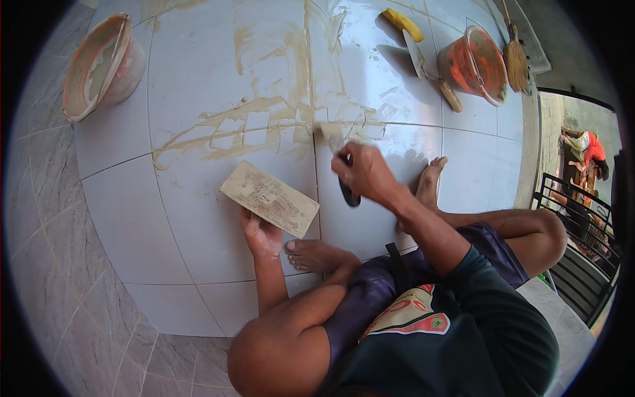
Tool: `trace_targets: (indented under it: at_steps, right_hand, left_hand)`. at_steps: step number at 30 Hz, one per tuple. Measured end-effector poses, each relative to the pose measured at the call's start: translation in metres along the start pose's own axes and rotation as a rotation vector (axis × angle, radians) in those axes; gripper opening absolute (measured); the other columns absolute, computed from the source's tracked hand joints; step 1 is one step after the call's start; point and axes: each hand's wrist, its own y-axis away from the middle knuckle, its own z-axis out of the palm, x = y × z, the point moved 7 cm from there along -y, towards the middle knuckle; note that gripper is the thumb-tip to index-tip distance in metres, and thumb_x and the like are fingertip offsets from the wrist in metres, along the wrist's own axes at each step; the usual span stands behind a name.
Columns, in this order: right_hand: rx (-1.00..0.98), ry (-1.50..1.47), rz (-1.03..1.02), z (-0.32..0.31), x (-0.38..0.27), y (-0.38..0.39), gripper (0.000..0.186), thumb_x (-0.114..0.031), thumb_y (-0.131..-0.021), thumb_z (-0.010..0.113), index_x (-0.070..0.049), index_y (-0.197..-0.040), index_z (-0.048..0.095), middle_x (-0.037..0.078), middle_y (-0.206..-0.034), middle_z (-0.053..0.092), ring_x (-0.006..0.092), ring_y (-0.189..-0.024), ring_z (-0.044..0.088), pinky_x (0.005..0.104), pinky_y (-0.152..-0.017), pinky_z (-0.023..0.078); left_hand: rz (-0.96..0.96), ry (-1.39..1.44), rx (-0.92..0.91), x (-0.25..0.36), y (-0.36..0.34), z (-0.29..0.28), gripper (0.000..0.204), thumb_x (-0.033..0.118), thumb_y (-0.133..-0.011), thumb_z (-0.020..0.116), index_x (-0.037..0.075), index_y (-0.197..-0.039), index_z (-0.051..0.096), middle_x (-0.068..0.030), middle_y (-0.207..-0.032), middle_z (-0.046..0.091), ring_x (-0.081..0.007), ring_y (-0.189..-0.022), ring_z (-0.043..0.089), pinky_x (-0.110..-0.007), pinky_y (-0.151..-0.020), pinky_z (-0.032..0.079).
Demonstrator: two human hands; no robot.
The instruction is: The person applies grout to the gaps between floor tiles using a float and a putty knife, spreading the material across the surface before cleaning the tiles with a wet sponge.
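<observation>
Between my knees and the smeared tiles, my left hand [262,235] grips a flat rectangular board [264,197] from below; its upper face carries a thin, patchy tan coating. My right hand [372,173] is closed around the black handle of a putty knife [347,192]. The blade points away from me, with its tip at the crossing of the tile joints; whether it touches the tile I cannot tell. Wet tan grout [271,56] is spread in streaks along the joints of the pale tiles [192,218], with square-looking scraped patches beside the crosswise joint.
At the far left stands a grout-stained bucket [127,73]; another, orange-stained bucket [460,66] is at the far right. Near that one lie a pointed trowel [417,58] and a yellow sponge-like piece [402,24]. A broom [516,63] and a black gate [585,221] are farther right, with people beyond.
</observation>
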Motion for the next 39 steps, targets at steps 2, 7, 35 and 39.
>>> trace_targets:
  at_steps: [2, 7, 35, 39]
  right_hand:
    - [0.057, 0.046, 0.022, -0.021, -0.003, -0.045, 0.026, -0.015, -0.085, 0.068, 0.010, -0.090, 0.066, 0.019, -0.061, 0.064, 0.0250, -0.048, 0.065, 0.0363, -0.049, 0.052]
    - [0.013, 0.167, -0.104, -0.028, -0.027, -0.121, 0.032, -0.017, -0.084, 0.066, 0.010, -0.069, 0.061, 0.024, -0.058, 0.062, 0.0260, -0.045, 0.064, 0.0383, -0.045, 0.051]
    - [-0.088, 0.127, 0.188, -0.182, 0.222, 0.027, 0.016, -0.010, -0.089, 0.062, 0.000, -0.101, 0.059, 0.020, -0.074, 0.067, 0.0329, -0.069, 0.069, 0.0426, -0.067, 0.054]
    - [-0.273, -0.074, 0.244, -0.206, 0.201, 0.040, 0.026, -0.022, -0.093, 0.060, 0.003, -0.100, 0.058, 0.022, -0.077, 0.067, 0.0370, -0.073, 0.069, 0.0442, -0.070, 0.054]
  left_hand:
    - [-0.002, -0.012, 0.001, 0.005, 0.003, 0.001, 0.053, 0.003, -0.090, 0.049, 0.004, -0.142, 0.042, -0.0133, -0.138, 0.053, -0.0284, -0.125, 0.055, -0.046, -0.104, 0.048]
    - [0.006, -0.014, -0.005, 0.018, 0.005, 0.004, 0.054, 0.002, -0.090, 0.049, 0.004, -0.143, 0.041, -0.0137, -0.137, 0.053, -0.0286, -0.125, 0.055, -0.046, -0.105, 0.048]
    - [-0.044, -0.191, 0.007, -0.101, -0.019, 0.110, 0.056, 0.003, -0.090, 0.050, 0.005, -0.145, 0.040, -0.0134, -0.140, 0.051, -0.0291, -0.127, 0.053, -0.047, -0.107, 0.046]
    - [-0.097, -0.236, -0.020, -0.140, 0.001, 0.165, 0.060, 0.001, -0.087, 0.054, 0.006, -0.145, 0.039, -0.0116, -0.139, 0.051, -0.0274, -0.127, 0.052, -0.045, -0.106, 0.045]
